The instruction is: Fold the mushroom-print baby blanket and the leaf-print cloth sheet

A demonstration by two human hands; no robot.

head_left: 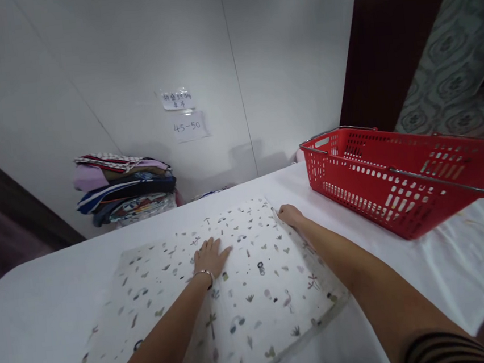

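Note:
A white cloth [252,283] printed with small rainbows, flamingos and palm trees lies spread on the table, its right part looking folded over in layers. My left hand [210,257], with a bracelet at the wrist, rests flat on the middle of the cloth with its fingers apart. At the far right corner, my right hand [288,213] is closed on the cloth's edge. Its fingertips are partly hidden behind the knuckles.
On the white-covered table [36,315], a red plastic basket [367,198] with metal handles stands at the right. A stack of folded clothes [126,187] is at the back left by the wall. Two handwritten paper signs [189,126] are taped above.

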